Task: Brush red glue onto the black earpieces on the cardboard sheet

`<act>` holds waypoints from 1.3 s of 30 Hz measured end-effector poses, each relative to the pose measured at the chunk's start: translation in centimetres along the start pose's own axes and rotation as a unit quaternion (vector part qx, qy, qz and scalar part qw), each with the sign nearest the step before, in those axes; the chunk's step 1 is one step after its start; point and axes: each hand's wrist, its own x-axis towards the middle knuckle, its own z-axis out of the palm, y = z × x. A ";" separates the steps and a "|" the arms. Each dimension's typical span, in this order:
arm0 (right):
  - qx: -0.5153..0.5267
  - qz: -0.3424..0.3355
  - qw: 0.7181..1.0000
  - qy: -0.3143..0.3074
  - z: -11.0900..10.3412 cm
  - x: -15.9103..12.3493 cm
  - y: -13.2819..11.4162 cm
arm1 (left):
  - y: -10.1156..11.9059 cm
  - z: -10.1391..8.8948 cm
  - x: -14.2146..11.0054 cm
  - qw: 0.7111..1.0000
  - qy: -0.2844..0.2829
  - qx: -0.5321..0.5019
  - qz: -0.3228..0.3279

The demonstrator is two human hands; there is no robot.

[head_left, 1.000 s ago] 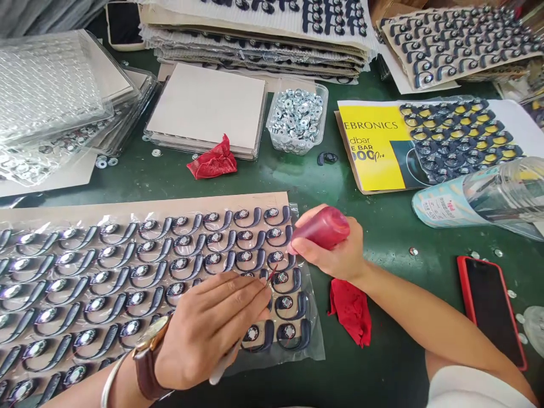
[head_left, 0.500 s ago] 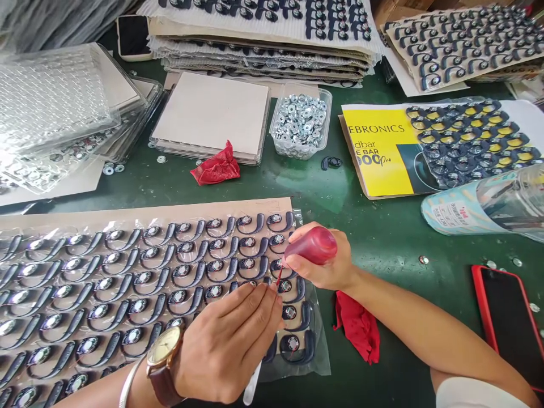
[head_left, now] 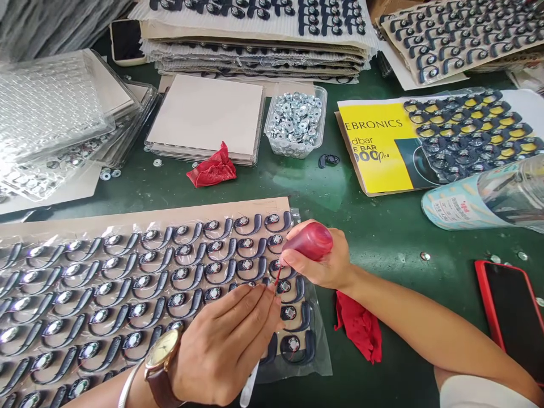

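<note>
Bottle (head_left: 311, 240), red: one; hands (head_left: 227, 343): two

A rounded, glossy red bottle (head_left: 312, 241) sits tilted in the right hand (head_left: 325, 263), its narrow end pointing down and left. In the left hand (head_left: 229, 345), a slim tool with a flat, pale end (head_left: 249, 386) slants its thin red tip up to the bottle's narrow end, above a flat beige sheet (head_left: 238, 208) bearing rows of dark, hook-shaped pieces with round silver discs (head_left: 293, 343).

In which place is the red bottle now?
In the head view, the red bottle is right of centre, held in the right hand, by the right edge of the cardboard sheet.
</note>
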 end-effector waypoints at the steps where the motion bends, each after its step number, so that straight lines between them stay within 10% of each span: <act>1: 0.001 0.012 1.000 0.002 0.0 0.0 0.0 | 0.0 0.1 -0.1 1.000 0.003 -0.005 -0.006; 39: -0.058 0.046 0.997 0.019 -0.7 0.7 -0.6 | -0.4 -0.4 0.0 0.998 -0.032 -0.057 -0.015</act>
